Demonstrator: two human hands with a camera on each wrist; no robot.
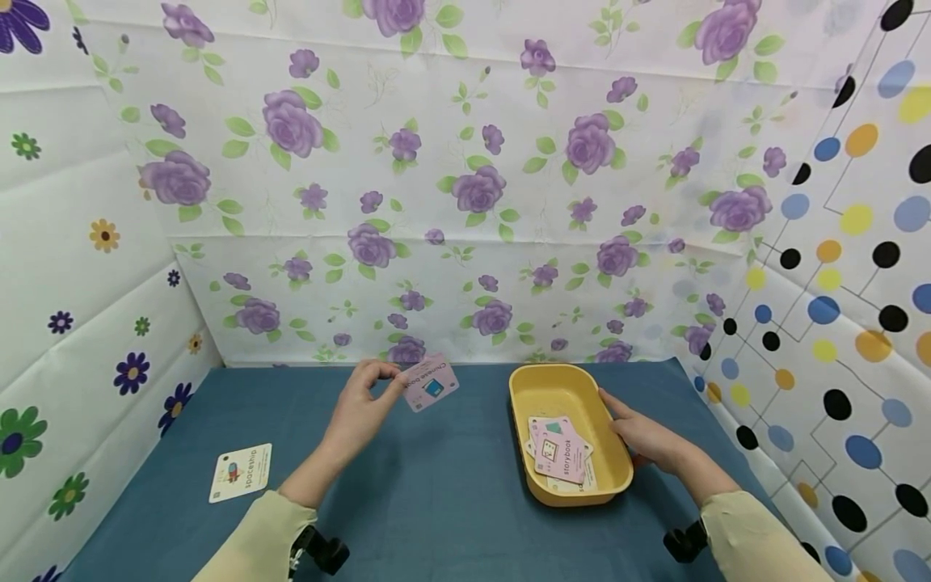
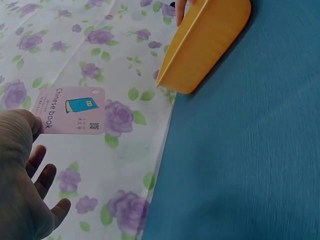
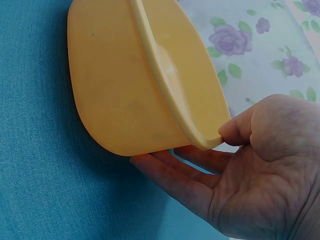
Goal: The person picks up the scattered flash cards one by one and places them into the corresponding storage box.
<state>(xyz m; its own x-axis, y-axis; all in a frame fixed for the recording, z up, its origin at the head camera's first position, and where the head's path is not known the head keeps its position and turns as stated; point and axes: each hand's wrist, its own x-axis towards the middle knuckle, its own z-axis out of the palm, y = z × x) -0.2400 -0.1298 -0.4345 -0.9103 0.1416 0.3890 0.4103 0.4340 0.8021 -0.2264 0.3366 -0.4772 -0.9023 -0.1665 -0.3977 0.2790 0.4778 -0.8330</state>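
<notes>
In the head view my left hand (image 1: 361, 412) pinches a pink picture card (image 1: 431, 383) by one edge, raised over the far part of the table. The left wrist view shows its print, "Chinese book", with a blue book drawn on the card (image 2: 72, 111). To the right, my right hand (image 1: 650, 436) grips the side of a yellow tray (image 1: 534, 381). Seen from the right wrist, the thumb lies on the tray's rim (image 3: 165, 100) and the fingers (image 3: 175, 182) are against its outer wall. Several cards lie inside, a pink "storybook" card (image 1: 560, 454) on top.
A white "spaceship" card (image 1: 242, 472) lies on the blue tablecloth (image 1: 436, 517) at the left. A flowered sheet (image 1: 429, 283) stands behind the table, with patterned sheets at both sides. Each wrist carries a black camera (image 1: 323, 551).
</notes>
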